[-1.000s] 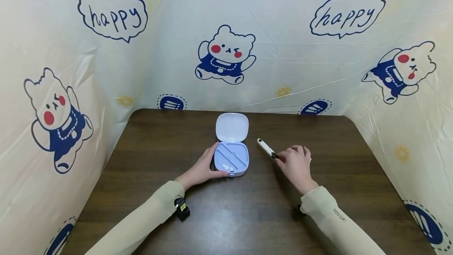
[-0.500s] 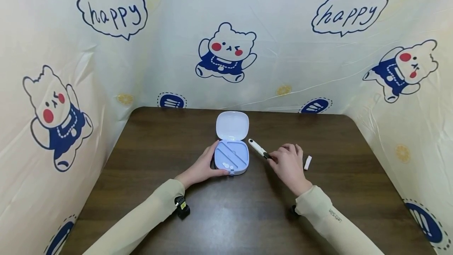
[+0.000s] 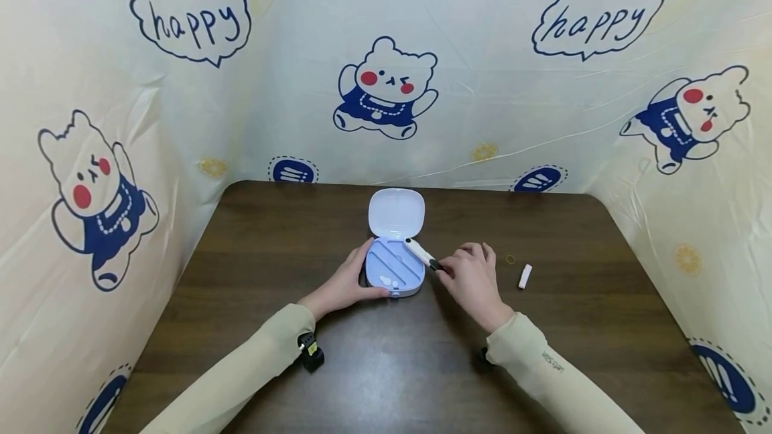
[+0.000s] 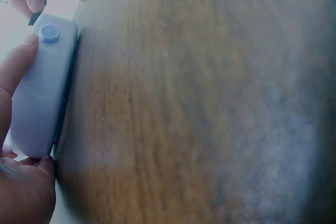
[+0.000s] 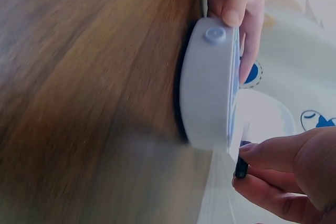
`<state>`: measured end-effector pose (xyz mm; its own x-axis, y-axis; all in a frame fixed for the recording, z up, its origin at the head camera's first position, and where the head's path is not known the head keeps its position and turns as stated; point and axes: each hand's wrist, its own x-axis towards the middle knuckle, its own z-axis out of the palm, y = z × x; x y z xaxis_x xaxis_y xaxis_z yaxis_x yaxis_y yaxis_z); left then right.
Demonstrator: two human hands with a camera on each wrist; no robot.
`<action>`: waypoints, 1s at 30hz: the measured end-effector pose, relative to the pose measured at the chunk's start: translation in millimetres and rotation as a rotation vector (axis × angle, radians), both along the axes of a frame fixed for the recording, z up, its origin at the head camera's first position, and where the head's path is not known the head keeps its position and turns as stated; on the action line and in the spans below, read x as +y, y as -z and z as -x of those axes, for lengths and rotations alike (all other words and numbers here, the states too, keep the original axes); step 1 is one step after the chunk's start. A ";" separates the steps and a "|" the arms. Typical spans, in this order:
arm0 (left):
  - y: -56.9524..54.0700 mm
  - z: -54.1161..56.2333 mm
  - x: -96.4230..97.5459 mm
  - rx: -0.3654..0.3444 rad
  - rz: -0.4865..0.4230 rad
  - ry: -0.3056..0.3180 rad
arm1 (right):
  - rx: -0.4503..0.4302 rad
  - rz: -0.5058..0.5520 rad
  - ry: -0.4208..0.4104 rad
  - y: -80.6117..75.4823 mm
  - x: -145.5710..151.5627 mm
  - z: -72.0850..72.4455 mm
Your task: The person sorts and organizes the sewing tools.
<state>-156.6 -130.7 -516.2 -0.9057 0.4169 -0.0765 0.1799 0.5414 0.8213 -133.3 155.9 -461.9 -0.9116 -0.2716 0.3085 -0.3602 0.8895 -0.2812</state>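
In the head view a light-blue case (image 3: 386,274) lies on the table with its lid (image 3: 397,211) raised at the back. Diagonal ridges and slots line its inside. My left hand (image 3: 345,288) grips the case's left side, thumb along the front near the round button (image 5: 214,35). My right hand (image 3: 475,281) pinches the black end of a slim white stick-like tool (image 3: 419,251), its exact kind unclear. The tool's white end is over the right rear part of the case; whether it touches cannot be told. In the right wrist view thumb and fingertips hold the black end (image 5: 242,167).
A short white bar (image 3: 525,276) and a thin yellowish ring (image 3: 510,260) lie on the brown table (image 3: 374,380) to the right of my right hand. A printed cloth (image 3: 470,86) rises behind the table and along both sides.
My right hand has carried the white tool leftward, from beside the case to over its right rear part. The white bar and the ring have come into view. My left hand stays put.
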 end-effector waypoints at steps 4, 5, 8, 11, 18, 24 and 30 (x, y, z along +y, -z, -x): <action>0.1 0.1 -0.1 0.009 -0.006 0.004 | -0.001 0.008 -0.022 -1.7 -9.2 -1.6; 0.3 0.1 -0.2 0.012 -0.008 0.004 | -0.001 0.011 -0.028 -2.2 -11.4 -2.1; 1.3 0.2 -0.5 0.018 -0.003 0.002 | 0.003 0.015 -0.040 -3.4 -17.4 -3.5; 1.9 0.1 -0.9 0.014 0.004 -0.001 | 0.005 0.007 -0.045 -3.1 -22.6 -4.1; 1.0 -0.9 -0.9 0.001 0.004 -0.003 | -0.007 -0.011 -0.051 -1.4 -32.6 -5.6; 1.6 -0.9 -1.3 0.000 0.004 -0.003 | -0.016 -0.010 -0.069 -2.9 -39.4 -6.7; 1.7 -0.6 -1.3 -0.003 0.002 -0.005 | -0.037 -0.034 -0.071 -5.1 -46.5 -6.2</action>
